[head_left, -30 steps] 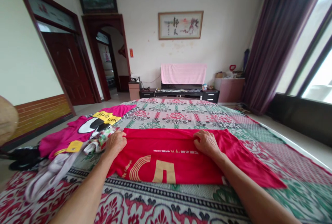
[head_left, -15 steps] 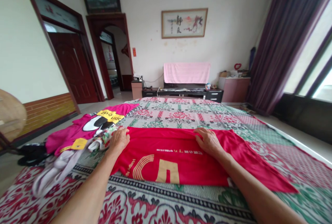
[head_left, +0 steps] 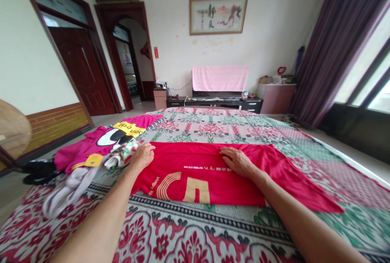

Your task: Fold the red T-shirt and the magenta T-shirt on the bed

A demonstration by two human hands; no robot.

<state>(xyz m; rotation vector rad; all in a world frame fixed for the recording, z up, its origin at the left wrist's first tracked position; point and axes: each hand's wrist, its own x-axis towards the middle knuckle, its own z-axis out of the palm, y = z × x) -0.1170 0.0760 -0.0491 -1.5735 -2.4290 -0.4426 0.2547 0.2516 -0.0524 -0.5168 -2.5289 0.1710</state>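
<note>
A red cloth garment (head_left: 228, 190) is spread flat across the patterned bedspread (head_left: 195, 234) in a long band with a nearly straight far edge; gold shapes (head_left: 196, 183) and small pale lettering (head_left: 193, 168) are printed on it, and its right end is tapered to a slanting point

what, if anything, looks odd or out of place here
Yellowish stains mar the pale wall below the framed picture, and a jumbled heap of clothes looks untidy beside the red garment, which lies spread mostly flat.
</note>
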